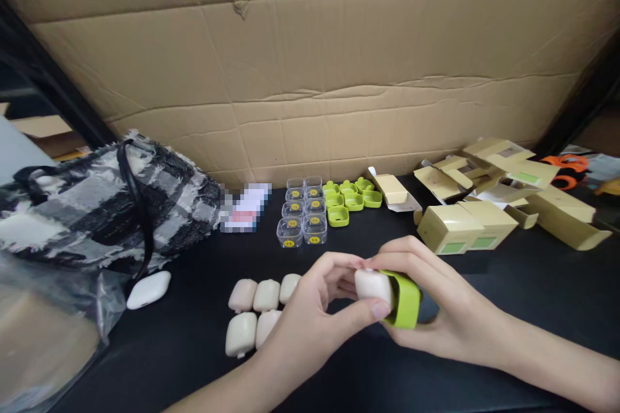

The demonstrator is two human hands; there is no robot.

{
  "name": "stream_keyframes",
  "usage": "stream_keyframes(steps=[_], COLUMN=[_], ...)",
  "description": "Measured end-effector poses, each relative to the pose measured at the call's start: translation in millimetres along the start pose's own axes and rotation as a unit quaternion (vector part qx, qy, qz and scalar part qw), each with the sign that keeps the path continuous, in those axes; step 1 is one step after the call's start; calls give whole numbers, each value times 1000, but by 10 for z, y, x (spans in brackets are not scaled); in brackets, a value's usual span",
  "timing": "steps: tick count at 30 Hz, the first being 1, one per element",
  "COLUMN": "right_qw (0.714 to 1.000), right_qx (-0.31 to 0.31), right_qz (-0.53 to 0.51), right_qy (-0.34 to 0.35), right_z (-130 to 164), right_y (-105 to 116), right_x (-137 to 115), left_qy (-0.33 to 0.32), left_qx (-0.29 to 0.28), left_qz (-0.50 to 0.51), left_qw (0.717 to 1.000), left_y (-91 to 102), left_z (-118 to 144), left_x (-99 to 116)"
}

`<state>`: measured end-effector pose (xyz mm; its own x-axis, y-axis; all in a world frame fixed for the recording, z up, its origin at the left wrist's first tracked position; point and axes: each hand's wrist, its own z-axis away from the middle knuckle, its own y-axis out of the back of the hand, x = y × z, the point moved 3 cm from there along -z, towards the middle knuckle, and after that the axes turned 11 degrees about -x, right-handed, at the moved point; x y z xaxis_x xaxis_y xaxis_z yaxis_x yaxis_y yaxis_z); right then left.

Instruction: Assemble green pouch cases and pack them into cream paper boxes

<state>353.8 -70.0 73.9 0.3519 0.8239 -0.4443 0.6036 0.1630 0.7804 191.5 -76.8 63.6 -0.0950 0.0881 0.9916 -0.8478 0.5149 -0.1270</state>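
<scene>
My left hand (324, 303) grips a small white rounded case (372, 287) between thumb and fingers. Closed around a lime-green holder (409, 303), my right hand (436, 297) keeps it against the case's right side. The case sits partly in the holder's opening; how deep is hidden by my fingers. Left of my hands, several pale rounded cases (241, 332) lie in two rows, some covered by my left forearm. Further back stand clear plastic boxes (314, 229) with yellow stickers, beside a group of lime-green holders (338, 216).
Small cardboard boxes (443, 229) and opened cartons (562, 213) lie at the right, near orange-handled scissors (566, 164). A checkered bag (97, 206), a white earbud case (149, 289) and a plastic-wrapped bundle (43, 335) occupy the left. A cardboard wall (310, 58) closes off the back.
</scene>
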Motion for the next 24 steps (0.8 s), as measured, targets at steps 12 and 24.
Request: stream_keyframes(steps=[12,24], right_qw=[1000,994], right_qx=[12,-36], right_qz=[-18,-56], right_qy=[17,85], right_z=[7,-68], right_y=[-128,112], right_x=[13,-21], left_qy=[64,50], left_qx=[-170,-84], left_qz=[218,173], left_qw=[959,980], left_y=[-291,-147], left_z=[3,41], left_x=[-118,-233])
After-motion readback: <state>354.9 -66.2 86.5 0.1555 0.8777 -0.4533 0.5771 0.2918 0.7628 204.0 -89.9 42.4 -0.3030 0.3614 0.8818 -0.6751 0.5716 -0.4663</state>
